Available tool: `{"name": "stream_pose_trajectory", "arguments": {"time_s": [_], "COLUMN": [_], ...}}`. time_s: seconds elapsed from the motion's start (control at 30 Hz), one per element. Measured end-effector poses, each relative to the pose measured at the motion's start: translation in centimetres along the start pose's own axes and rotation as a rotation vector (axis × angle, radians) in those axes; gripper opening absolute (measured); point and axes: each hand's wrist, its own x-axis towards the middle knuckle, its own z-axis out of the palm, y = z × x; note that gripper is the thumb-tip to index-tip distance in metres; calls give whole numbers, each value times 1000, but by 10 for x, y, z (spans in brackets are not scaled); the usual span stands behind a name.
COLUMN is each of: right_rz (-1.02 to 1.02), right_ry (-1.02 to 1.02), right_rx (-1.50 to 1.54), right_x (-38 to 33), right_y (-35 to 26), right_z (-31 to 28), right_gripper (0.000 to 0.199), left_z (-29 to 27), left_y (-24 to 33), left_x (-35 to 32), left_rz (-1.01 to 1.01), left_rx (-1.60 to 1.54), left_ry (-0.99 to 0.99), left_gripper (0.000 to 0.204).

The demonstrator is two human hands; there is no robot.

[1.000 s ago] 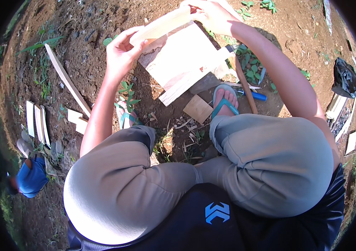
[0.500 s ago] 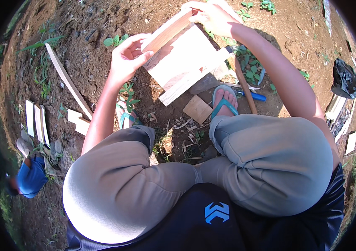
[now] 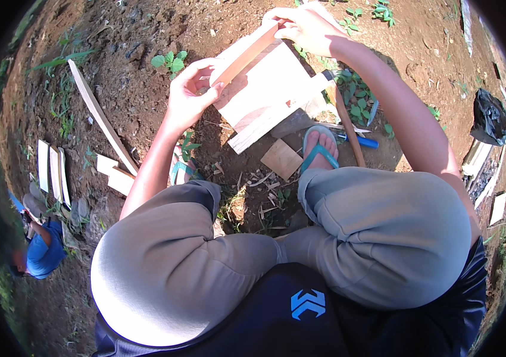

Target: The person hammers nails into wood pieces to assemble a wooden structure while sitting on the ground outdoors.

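A narrow wooden strip (image 3: 246, 58) spans my two hands above a pale wooden board (image 3: 271, 74). My left hand (image 3: 193, 89) is closed on its near left end, thumb on the face toward me. At its far right end my right hand (image 3: 303, 30) pinches it with bent fingers. Another pale length of wood (image 3: 260, 128) lies along the board's near edge. A hammer (image 3: 348, 126) rests beside it, wooden handle toward my right foot. Near that foot lies a tool with a blue handle (image 3: 367, 142). A small square wood piece (image 3: 281, 159) is on the soil.
Several wooden slats (image 3: 55, 172) lie at the left, by a long curved strip (image 3: 101, 113). A person in a blue shirt (image 3: 46, 250) is farther left. A black plastic bag (image 3: 490, 116) sits on the right. Wood shavings (image 3: 268, 190) litter the ground between my feet.
Both hands have shifted slightly right with the wooden strip, which has turned so its visible face looks narrower. The person at the left has moved an arm into view.
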Motion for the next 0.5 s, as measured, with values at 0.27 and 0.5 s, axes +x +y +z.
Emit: {"name": "stream_pose_trajectory", "arguments": {"time_s": [0.27, 0.5], "right_rz": [80, 23], "right_ry": [41, 107], "right_rx": [-122, -214], "right_x": [-11, -9], "right_y": [-15, -19], "right_z": [2, 1], "right_gripper": [28, 18], "left_z": [-27, -26], "left_y": [10, -4], "left_x": [38, 29], "left_rz": [18, -74], "left_rx": [107, 26], "left_ry": [110, 16], "left_gripper": [37, 32]}}
